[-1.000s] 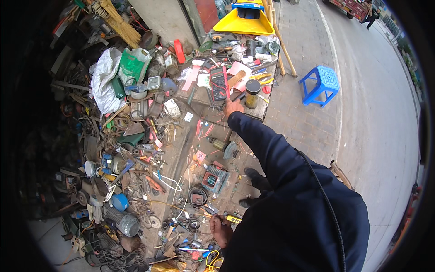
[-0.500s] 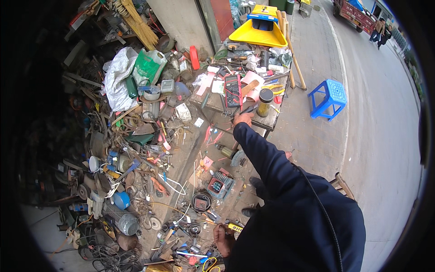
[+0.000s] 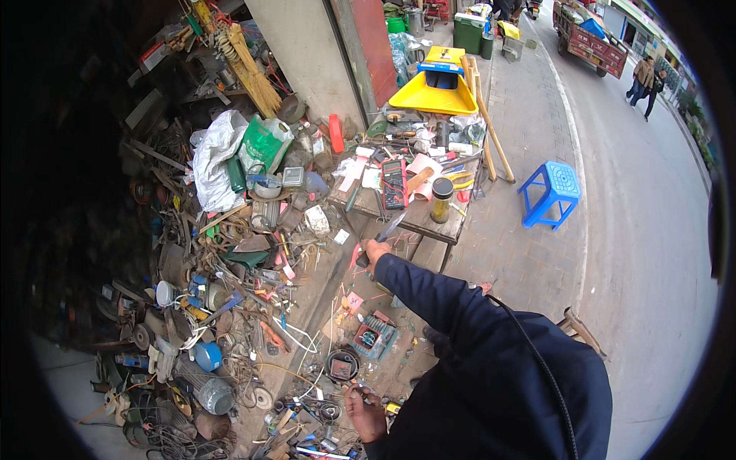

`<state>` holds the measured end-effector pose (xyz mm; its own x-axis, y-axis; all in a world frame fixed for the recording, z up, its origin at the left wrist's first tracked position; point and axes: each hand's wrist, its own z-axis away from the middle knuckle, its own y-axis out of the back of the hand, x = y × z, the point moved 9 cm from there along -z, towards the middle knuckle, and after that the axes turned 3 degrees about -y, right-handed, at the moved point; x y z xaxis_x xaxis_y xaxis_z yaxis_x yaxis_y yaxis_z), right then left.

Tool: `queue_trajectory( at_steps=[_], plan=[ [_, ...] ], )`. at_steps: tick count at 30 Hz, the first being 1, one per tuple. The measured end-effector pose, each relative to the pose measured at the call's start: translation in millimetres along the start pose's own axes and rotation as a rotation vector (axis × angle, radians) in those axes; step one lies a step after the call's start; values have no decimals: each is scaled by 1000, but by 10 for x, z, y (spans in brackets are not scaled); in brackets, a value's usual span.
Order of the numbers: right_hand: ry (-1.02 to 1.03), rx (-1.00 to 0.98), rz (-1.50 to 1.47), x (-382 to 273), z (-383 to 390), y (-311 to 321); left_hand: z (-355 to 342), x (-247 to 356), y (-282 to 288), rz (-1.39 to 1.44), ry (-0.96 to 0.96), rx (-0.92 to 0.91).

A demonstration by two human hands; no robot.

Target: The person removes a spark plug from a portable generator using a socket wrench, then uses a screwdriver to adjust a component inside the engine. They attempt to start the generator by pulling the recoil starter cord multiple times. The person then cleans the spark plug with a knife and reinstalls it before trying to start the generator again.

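My right hand (image 3: 374,251) is closed around the dark handle of a knife (image 3: 392,225), its blade pointing up toward the work table (image 3: 418,220). On that table, close to the blade, are a red-and-black multimeter (image 3: 394,184) and a dark-lidded jar (image 3: 441,201) with yellowish contents. My left hand (image 3: 366,415) is lower down, over the scattered tools, with its fingers curled together. Whatever they pinch is too small to make out. Between my hands sit a grey finned motor housing (image 3: 387,343) with an open box on it and a round black part (image 3: 341,366).
Heaped tools, wires and parts cover the ground at left, beside a green bag (image 3: 263,144). A yellow dustpan-like scoop (image 3: 433,96) and wooden handles (image 3: 494,136) stand behind the table. A blue stool (image 3: 552,193) is on the pavement. Two people walk near a red truck (image 3: 590,42).
My right hand has come away from the table's edge with the knife, moving left and down. My left hand has shifted slightly left. The view has turned a little.
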<state>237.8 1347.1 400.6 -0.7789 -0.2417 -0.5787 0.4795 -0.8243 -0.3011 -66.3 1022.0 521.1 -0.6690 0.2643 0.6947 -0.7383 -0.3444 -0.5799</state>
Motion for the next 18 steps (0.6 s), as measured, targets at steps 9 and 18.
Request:
queue_trajectory(
  at_steps=[9, 18],
  plan=[
    [-118, -335, -93, 108, 2023, 198, 37, 297, -65, 9, -73, -124],
    [600, -850, 319, -621, 3729, -604, 151, 747, -132, -32, -170, -176]
  ],
)
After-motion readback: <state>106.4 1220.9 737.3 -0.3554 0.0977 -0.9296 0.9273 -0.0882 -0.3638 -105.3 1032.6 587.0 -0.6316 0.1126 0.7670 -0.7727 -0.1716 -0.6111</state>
